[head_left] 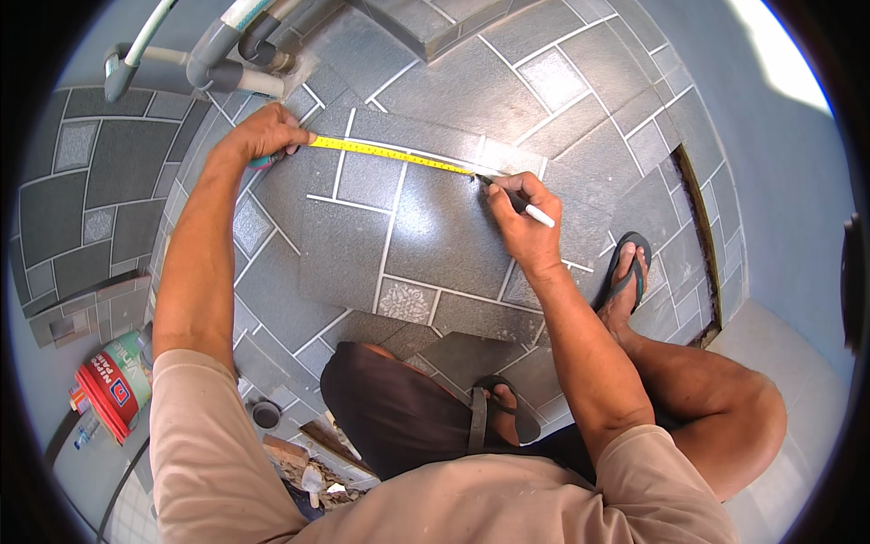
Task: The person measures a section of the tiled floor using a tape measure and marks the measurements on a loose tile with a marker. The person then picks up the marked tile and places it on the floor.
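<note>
My left hand (265, 136) is closed on a tape measure, its case mostly hidden under the fingers with a bit of teal and red showing. From it the yellow blade (390, 152) stretches right across a loose grey patterned tile (353, 249) that lies over the tiled floor. At the blade's far end, my right hand (527, 218) grips a black marker (515, 198) with a white end. The marker's tip points at the tile beside the end of the blade.
Grey and white pipes (213, 59) rise at the upper left. A red and green paint bucket (116, 385) stands at the left. Near my knee is a pipe opening (265, 414), with rubble below it. A narrow slot (696, 236) cuts the floor at the right, beyond my sandalled foot (625, 276).
</note>
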Demonstrator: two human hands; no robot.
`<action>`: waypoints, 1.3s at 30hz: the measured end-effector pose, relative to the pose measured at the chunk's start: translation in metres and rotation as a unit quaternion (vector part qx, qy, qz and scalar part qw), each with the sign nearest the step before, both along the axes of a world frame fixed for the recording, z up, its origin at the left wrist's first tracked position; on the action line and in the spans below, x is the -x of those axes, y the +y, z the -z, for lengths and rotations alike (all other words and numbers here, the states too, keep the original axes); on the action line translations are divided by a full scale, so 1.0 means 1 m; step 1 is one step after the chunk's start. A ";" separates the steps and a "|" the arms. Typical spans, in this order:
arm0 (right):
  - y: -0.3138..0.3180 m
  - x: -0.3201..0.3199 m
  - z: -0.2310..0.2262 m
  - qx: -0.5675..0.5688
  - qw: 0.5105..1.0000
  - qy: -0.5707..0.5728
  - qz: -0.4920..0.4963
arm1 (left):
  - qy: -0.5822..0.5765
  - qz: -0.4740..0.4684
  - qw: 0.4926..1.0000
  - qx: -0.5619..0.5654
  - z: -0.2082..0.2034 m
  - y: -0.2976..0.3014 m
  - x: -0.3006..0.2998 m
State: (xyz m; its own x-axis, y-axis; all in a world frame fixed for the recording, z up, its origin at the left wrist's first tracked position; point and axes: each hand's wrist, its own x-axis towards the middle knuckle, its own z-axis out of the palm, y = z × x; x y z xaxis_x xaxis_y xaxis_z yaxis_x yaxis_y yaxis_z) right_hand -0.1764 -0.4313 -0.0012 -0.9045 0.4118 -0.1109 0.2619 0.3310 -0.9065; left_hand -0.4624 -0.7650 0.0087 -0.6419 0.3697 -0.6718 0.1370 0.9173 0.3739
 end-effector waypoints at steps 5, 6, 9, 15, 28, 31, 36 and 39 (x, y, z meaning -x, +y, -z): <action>0.000 0.000 0.003 0.003 1.000 0.000 -0.003 | -0.017 -0.023 0.999 -0.019 0.006 -0.006 0.001; 0.000 0.001 0.004 0.011 1.000 -0.004 -0.006 | -0.022 -0.032 0.999 -0.023 0.007 -0.008 0.000; 0.001 0.002 0.006 0.005 1.000 -0.007 -0.013 | -0.031 -0.064 0.995 -0.075 0.010 -0.015 -0.002; 0.001 0.003 0.003 -0.005 1.000 -0.002 -0.017 | -0.039 -0.081 0.992 -0.092 0.002 -0.014 -0.009; 0.003 -0.001 0.001 0.014 0.999 -0.016 -0.037 | -0.042 -0.098 0.989 -0.102 0.006 -0.018 -0.012; 0.002 -0.003 0.005 0.077 0.997 0.004 -0.020 | -0.048 -0.108 0.989 -0.094 0.012 -0.028 -0.009; 0.035 -0.017 -0.027 0.119 0.990 0.042 0.065 | 0.002 -0.100 0.990 -0.104 -0.007 -0.017 -0.018; 0.077 -0.034 -0.059 0.105 0.981 0.030 0.161 | 0.029 -0.084 0.985 -0.149 -0.013 -0.030 -0.031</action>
State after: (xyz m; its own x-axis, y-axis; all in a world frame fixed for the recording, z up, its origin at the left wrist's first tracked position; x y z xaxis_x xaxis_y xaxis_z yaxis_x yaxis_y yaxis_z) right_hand -0.1426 -0.3542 0.0583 -0.7391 0.6509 -0.1735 0.2658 0.0450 -0.9630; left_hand -0.4313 -0.7950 0.0219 -0.7442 0.4303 -0.5109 0.0215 0.7799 0.6256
